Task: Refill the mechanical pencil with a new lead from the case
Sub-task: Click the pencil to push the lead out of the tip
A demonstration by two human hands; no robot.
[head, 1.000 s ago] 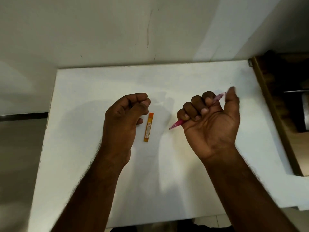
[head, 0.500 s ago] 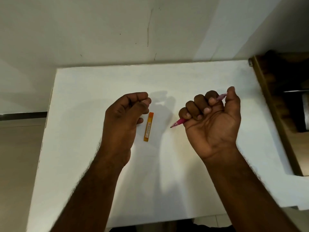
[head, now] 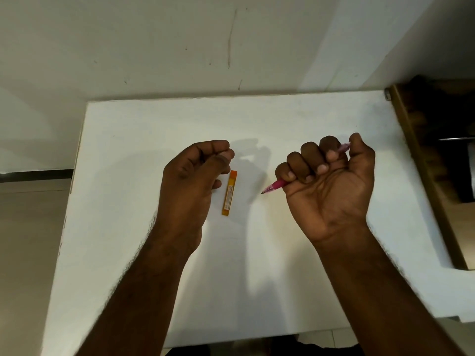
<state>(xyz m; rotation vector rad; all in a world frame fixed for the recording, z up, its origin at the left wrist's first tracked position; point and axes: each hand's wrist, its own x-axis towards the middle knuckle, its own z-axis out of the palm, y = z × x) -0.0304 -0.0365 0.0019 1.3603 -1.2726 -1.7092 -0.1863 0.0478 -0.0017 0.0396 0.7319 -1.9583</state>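
Observation:
A pink mechanical pencil (head: 275, 186) is gripped in the fist of my right hand (head: 329, 183), palm up, its tip pointing left and down, its rear end poking out by the thumb. My thumb rests at that rear end. A slim orange lead case (head: 229, 193) lies flat on the white table (head: 159, 119), between the hands. My left hand (head: 192, 181) hovers just left of the case with fingers curled and thumb against forefinger. I cannot tell whether anything is pinched there.
The white table meets a white wall at the back. A dark wooden shelf unit (head: 437, 160) stands along the table's right edge. Tiled floor (head: 28, 227) shows past the left edge.
My right thumb has come down onto the pencil's rear end, and the pencil tip has shifted slightly. The left hand and the case have stayed put.

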